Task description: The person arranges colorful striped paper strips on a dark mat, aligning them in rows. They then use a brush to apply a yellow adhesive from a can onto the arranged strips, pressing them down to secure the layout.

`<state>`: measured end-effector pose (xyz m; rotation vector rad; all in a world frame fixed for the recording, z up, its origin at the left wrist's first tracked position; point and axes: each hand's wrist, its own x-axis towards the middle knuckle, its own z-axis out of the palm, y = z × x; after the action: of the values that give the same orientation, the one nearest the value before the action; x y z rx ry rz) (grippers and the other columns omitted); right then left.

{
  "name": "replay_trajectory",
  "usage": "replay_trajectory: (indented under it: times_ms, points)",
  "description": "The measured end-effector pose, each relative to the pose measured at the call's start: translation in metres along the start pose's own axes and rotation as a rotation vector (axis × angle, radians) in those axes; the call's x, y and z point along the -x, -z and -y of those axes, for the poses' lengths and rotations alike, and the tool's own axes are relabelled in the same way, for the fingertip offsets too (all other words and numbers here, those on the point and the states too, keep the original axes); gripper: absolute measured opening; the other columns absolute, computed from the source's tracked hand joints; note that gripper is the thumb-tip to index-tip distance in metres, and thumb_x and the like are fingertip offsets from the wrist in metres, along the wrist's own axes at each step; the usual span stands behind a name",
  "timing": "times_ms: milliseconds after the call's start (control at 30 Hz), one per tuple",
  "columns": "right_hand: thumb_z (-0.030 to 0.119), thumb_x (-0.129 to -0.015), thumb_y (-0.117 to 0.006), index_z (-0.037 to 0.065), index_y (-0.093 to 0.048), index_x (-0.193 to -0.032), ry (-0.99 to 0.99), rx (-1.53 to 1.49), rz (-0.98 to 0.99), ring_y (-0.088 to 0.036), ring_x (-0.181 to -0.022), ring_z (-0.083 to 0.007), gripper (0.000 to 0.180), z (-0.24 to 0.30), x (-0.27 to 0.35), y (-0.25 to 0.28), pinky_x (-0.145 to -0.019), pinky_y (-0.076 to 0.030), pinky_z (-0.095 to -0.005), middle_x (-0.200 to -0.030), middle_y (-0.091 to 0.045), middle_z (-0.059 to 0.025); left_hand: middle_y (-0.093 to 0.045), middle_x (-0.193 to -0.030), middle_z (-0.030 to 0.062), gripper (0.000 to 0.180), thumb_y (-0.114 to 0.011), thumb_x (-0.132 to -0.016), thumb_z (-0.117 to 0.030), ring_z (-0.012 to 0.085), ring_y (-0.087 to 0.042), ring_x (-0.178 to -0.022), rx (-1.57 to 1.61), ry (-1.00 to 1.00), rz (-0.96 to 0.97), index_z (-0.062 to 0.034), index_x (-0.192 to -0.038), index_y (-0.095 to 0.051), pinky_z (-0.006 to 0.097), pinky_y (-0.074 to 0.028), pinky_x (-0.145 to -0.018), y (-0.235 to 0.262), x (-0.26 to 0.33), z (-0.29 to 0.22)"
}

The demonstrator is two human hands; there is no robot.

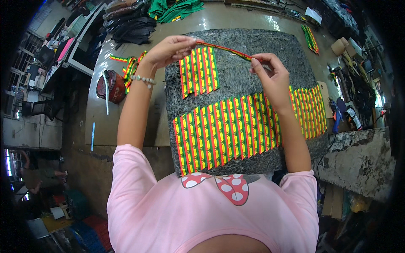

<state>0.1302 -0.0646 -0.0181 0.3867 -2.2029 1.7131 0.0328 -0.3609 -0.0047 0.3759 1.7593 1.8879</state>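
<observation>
A narrow strip in red, yellow and green stretches between my two hands above the dark board. My left hand pinches one end of it, and a beaded bracelet circles that wrist. The other end is pinched between the thumb and fingers of my right hand. Below my hands, a long row of matching strips lies side by side on the rough grey-black board, partly hidden by my right forearm. A shorter group of the same strips lies higher up, next to my left hand.
Left of the board stand a dark red pot with a pale stick and a tangle of loose strips. Dark pieces and green pieces are piled at the far left. Another strip bundle lies far right.
</observation>
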Motion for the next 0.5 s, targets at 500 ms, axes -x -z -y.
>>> replay_trajectory:
  times_ms: [500]
  points:
    - [0.006,-0.076,-0.056,0.000,-0.056,-0.088,0.606,0.753,0.279,-0.057,-0.085,-0.0242,0.013,-0.061,0.021,-0.055,-0.071,-0.053,-0.0338,-0.085,-0.051,-0.0091,-0.068,-0.077,0.0019,0.025,-0.080,-0.077,-0.022,0.0097,-0.059,-0.066,-0.735,-0.130,-0.189,-0.0011,-0.088,-0.072,0.024,-0.047,-0.062,0.004,-0.136,0.057]
